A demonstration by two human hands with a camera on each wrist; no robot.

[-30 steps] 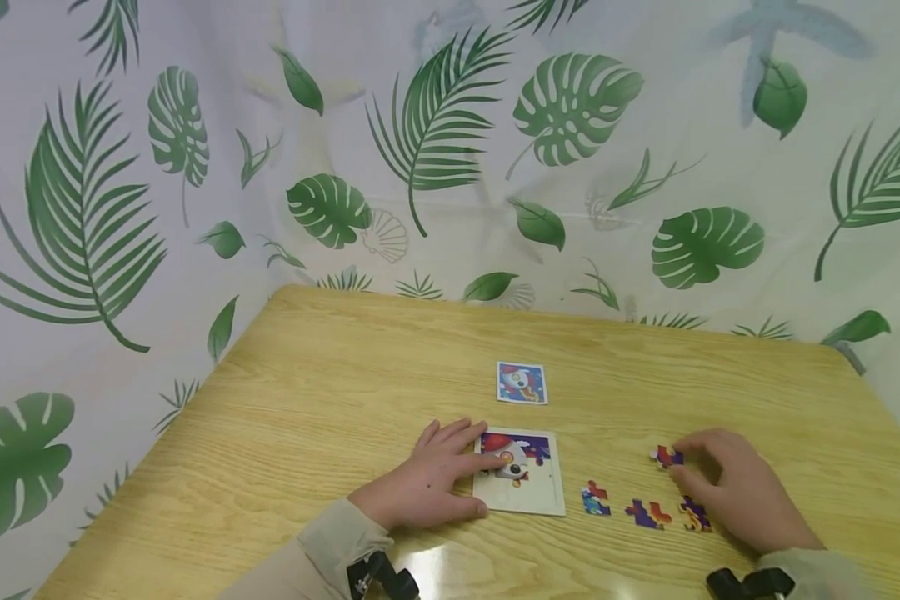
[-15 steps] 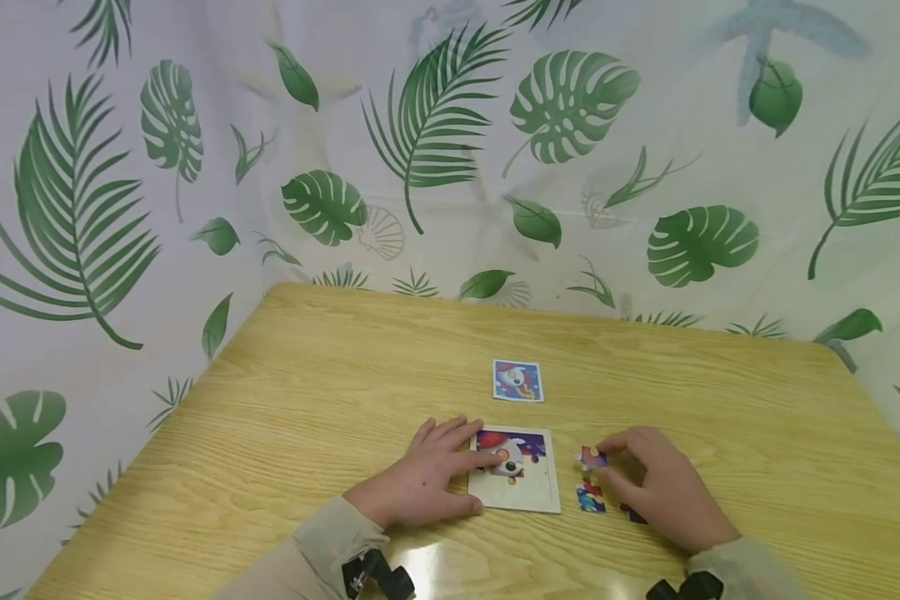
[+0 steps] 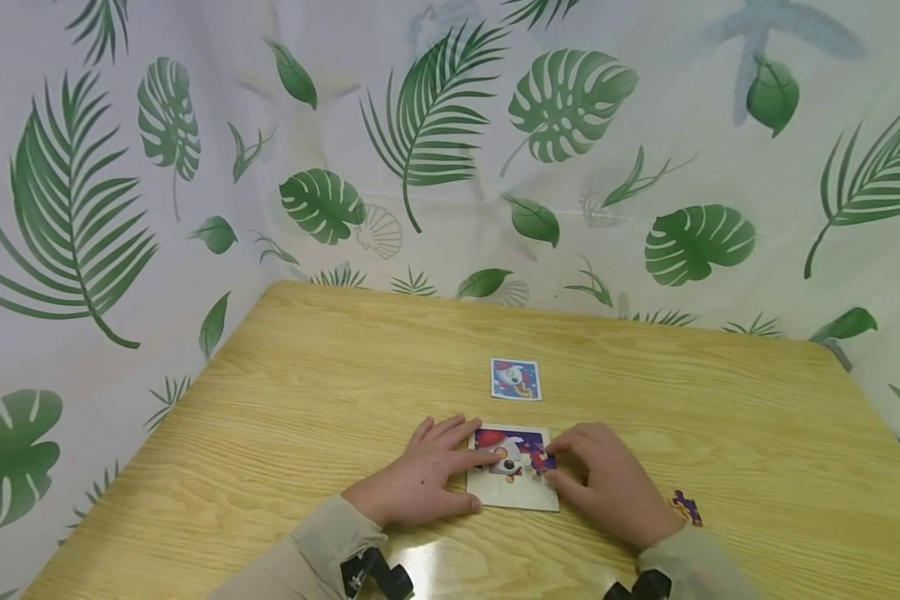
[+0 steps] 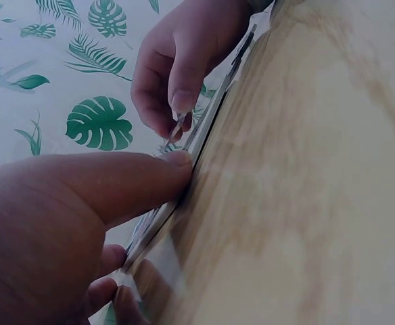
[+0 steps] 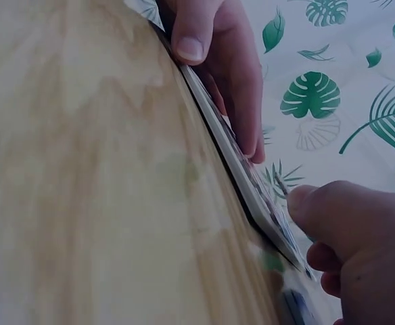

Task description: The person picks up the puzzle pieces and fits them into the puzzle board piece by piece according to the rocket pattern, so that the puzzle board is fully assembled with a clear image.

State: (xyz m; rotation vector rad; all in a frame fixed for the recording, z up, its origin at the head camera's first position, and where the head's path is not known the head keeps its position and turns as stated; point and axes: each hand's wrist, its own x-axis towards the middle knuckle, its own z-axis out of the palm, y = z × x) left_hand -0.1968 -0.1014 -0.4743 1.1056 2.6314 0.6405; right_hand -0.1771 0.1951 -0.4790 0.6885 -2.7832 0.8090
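Observation:
A square jigsaw board (image 3: 513,497) lies on the table, its upper part filled with a cartoon picture and its lower part pale and bare. My left hand (image 3: 427,479) rests on the board's left side, fingers spread, index finger reaching over the picture. Between thumb and index finger, my right hand (image 3: 615,487) pinches a jigsaw piece (image 3: 542,462) over the board's right side, beside the filled part. In the left wrist view that piece (image 4: 176,127) is tilted above the board's surface. One loose jigsaw piece (image 3: 687,507) shows beside my right wrist; the hand and forearm hide the table around it.
A small picture card (image 3: 516,380) of a similar cartoon lies behind the board. The wooden table (image 3: 345,358) reaches back to a leaf-printed cloth (image 3: 450,167). Each wrist bears a black camera mount, such as the left mount (image 3: 375,573).
My right hand has carried the jigsaw piece leftward from the table on the right to over the board. Its arm now covers other loose pieces. The left hand stays in place.

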